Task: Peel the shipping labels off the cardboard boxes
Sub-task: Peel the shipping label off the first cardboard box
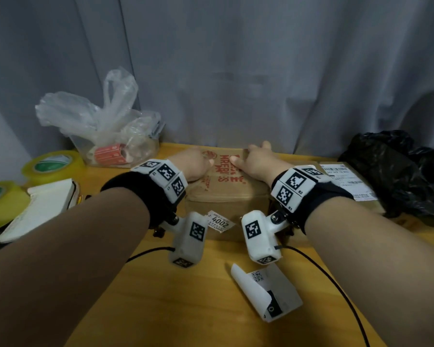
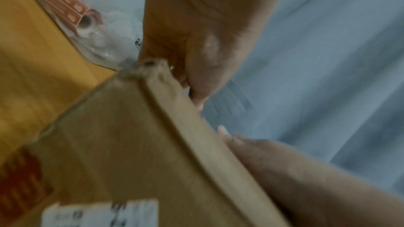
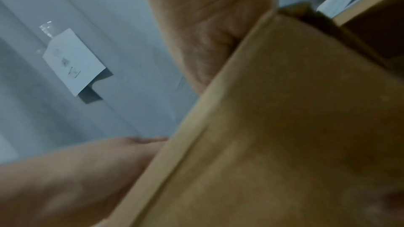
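Note:
A brown cardboard box point(image 1: 226, 191) with red print stands on the wooden table point(image 1: 186, 284) against the curtain. A small white "4002" label point(image 1: 219, 222) is stuck on its near side and shows blurred in the left wrist view point(image 2: 100, 213). My left hand point(image 1: 196, 164) grips the box's top left part, thumb on top, fingers curled over the far edge point(image 2: 196, 40). My right hand point(image 1: 256, 159) grips the top right part the same way point(image 3: 207, 32). A peeled, curled white label point(image 1: 266, 291) lies on the table in front.
A second box point(image 1: 376, 206) at the right carries a white shipping label point(image 1: 346, 181), beside a black plastic bag point(image 1: 398, 171). At the left are a clear bag point(image 1: 90, 116) with a red label roll point(image 1: 110, 152), two tape rolls point(image 1: 53, 164), and a notebook point(image 1: 40, 204).

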### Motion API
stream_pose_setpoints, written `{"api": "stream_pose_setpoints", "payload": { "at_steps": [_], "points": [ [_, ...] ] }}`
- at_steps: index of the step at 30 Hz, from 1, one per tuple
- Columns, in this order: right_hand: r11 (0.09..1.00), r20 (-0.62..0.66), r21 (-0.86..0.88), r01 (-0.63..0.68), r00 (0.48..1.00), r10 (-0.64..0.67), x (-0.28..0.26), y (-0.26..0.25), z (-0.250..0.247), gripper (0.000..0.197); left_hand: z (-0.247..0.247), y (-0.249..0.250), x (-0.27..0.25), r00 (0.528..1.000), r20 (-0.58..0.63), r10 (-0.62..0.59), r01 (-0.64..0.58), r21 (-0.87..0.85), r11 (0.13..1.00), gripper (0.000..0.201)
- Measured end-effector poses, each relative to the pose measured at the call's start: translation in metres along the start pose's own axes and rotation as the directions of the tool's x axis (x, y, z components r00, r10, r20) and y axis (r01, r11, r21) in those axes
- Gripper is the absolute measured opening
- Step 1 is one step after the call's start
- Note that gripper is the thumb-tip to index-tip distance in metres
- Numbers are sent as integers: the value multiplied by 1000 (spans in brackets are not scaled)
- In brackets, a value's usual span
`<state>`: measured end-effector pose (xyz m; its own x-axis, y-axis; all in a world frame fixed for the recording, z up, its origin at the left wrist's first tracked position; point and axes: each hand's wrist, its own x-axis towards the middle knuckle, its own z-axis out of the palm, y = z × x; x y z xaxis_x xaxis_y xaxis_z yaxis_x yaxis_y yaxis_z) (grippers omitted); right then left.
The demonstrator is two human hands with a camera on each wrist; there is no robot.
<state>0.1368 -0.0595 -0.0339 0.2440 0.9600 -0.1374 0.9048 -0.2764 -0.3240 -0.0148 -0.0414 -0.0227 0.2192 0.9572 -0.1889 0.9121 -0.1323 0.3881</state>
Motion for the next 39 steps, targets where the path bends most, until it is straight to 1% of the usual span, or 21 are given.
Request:
{"api": "stream_pose_setpoints", "payload": {
  "at_steps": [2, 4, 5, 7, 9, 10, 11, 12, 14, 15, 17, 18, 20, 22, 23, 24, 27, 29, 31, 34, 39],
  "points": [
    [977, 32, -115, 180, 984, -177, -5, 2, 0, 53, -5, -3, -5, 998, 69, 3, -3, 3, 1000, 51],
    [924, 100, -177, 338, 941, -325, -11, 2, -1, 50, -4, -8, -10, 990, 140, -5, 6, -10, 1000, 55],
    [899, 139, -181, 399, 915, -378, -15, 1, -2, 49, -1, -9, -10, 989, 146, -15, 16, -9, 1000, 58],
    [853, 198, -134, 505, 857, -476, -25, 0, -2, 47, 2, -8, -8, 991, 123, -50, 50, 2, 999, 58],
    [824, 243, -5, 566, 800, -548, -36, 0, -2, 42, 1, -5, -8, 990, 117, -81, 81, -1, 997, 55],
    [814, 253, 38, 579, 783, -568, -40, 0, -2, 40, 0, -4, -9, 991, 118, -60, 60, 6, 998, 54],
    [808, 260, 38, 588, 775, -576, -43, 1, -2, 39, 0, -4, -9, 990, 131, -47, 45, 18, 999, 54],
    [802, 263, -8, 597, 775, -574, -44, 1, -3, 39, 0, -6, -8, 989, 147, -34, 28, 39, 999, 56],
    [796, 265, -173, 580, 806, -529, -42, 2, -5, 43, -2, -8, -11, 986, 164, -23, 19, 27, 999, 55],
    [804, 256, -249, 540, 837, -483, -39, 3, -7, 46, -3, -8, -13, 984, 174, -26, 25, 7, 1000, 54],
    [833, 235, -343, 434, 898, -371, -29, 2, -9, 51, -6, -6, -15, 980, 196, -25, 27, -6, 1000, 55],
    [845, 230, -370, 385, 920, -318, -25, -1, -10, 52, -8, -6, -17, 980, 197, -14, 14, -2, 1000, 55],
    [853, 228, -413, 319, 943, -242, -18, -10, -12, 53, -9, -9, -16, 981, 195, 0, -2, 9, 1000, 55],
    [853, 237, -424, 304, 947, -219, -16, -17, -13, 53, -6, -13, -13, 984, 176, 21, -24, 14, 1000, 54],
    [854, 248, -412, 319, 941, -232, -16, -17, -14, 53, -4, -16, -11, 986, 161, 33, -36, 15, 999, 55],
    [853, 263, -388, 349, 929, -261, -18, -15, -15, 51, -2, -18, -9, 990, 139, 41, -44, 24, 999, 56],
    [846, 331, -277, 456, 871, -362, -29, -5, -21, 46, 3, -23, -1, 994, 69, 89, -95, 89, 991, 56],
    [843, 348, -257, 473, 859, -376, -35, 0, -25, 45, 5, -25, 3, 987, 53, 155, -160, 131, 978, 54],
    [861, 310, -267, 432, 885, -348, -36, 1, -24, 43, 6, -26, 5, 979, 59, 194, -201, 169, 965, 52],
    [872, 242, -345, 348, 930, -275, -33, -5, -13, 42, 2, -24, 7, 979, 61, 195, -204, 268, 942, 52],
    [861, 181, -467, 202, 975, -130, -21, -25, -1, 55, -2, -21, 12, 979, 89, 183, -203, 381, 902, 52]
  ]
}}
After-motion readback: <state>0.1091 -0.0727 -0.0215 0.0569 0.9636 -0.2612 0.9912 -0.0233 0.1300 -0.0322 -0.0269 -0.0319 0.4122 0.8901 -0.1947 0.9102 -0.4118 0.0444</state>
